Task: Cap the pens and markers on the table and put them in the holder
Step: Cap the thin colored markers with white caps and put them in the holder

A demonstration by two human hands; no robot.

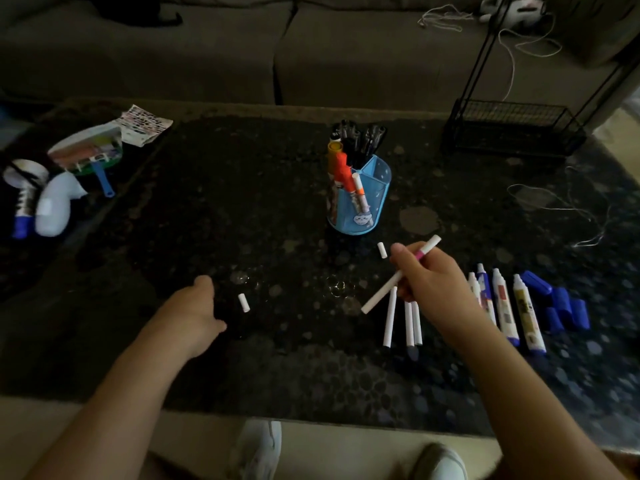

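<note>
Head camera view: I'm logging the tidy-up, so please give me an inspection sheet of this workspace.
Surface: dark patterned table, dimly lit.
Job's things: blue holder upright, already holding markers; white pens lying near the right hand; four thick markers in a row, blue caps beside them; two loose white caps.
Clutter: bottles and plastic case at far left.
Hands: right hand grips a pink-banded pen, apparently capped; left hand empty, near a white cap.
Cables: thin cord on the table at right.
Surroundings: grey sofa behind, black wire rack, shoes below.
</note>
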